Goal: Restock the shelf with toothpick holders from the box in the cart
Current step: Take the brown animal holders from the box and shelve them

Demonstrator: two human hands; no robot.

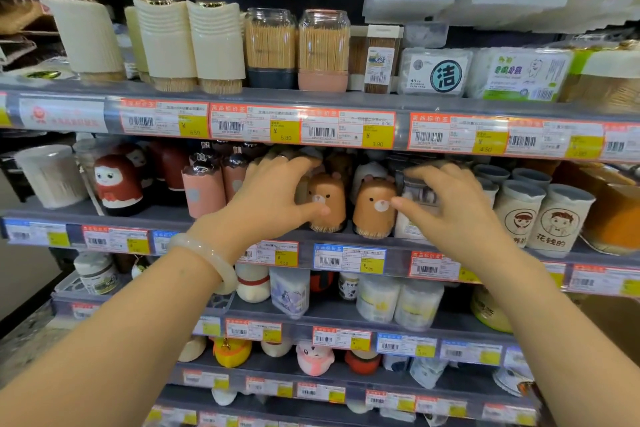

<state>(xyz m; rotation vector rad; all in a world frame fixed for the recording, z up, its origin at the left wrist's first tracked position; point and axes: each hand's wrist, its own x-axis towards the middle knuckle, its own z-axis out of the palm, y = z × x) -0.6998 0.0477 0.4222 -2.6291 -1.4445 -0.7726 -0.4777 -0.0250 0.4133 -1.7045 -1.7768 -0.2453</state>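
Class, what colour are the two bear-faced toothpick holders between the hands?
Brown bear-faced toothpick holders, seen in the head view.

I see two brown bear toothpick holders (pixel 349 204) upright, side by side (faces forward) at the shelf (pixel 346 239) front.

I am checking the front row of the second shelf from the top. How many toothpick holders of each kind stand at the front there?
Brown bear holders: 2
Red doll holder: 1
Pink holders: 2
White cartoon-face holders: 2
Total: 7
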